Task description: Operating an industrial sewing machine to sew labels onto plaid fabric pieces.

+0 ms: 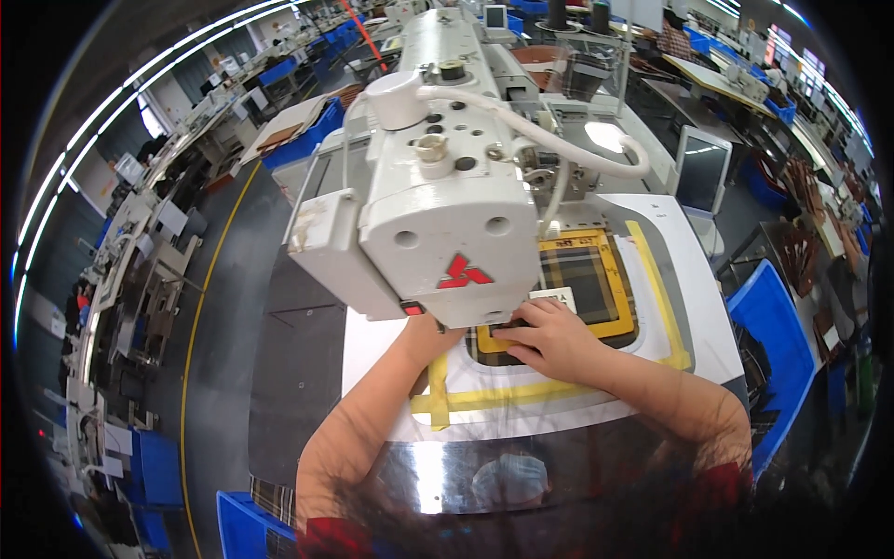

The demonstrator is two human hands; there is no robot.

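Reaching in from lower edge w/ both bare forearms, up to white sewing machine [447, 210] at approx. ctr. Resting R hand [557, 340] over near side of yellow frame [618, 289], fingers spread, thumb apart, nothing visibly pinched. Hiding L hand [449, 336] mostly behind machine head, so can't tell grip there. Lying flat: yellow frame on dark plaid fabric [573, 270], w/ plaid showing thru the opening; partly hidden by machine head, mostly to its R. Just beside R fingers, small white printed tag [559, 296]. Underneath, white sheet [700, 298] w/ yellow tape [659, 293] along near & R sides. Closer in, shiny metal plate [410, 470]. Further out, blue bin [778, 345] at R, monitor [703, 168] beyond, yellow floor line [193, 359] at L, more workstations in b/g
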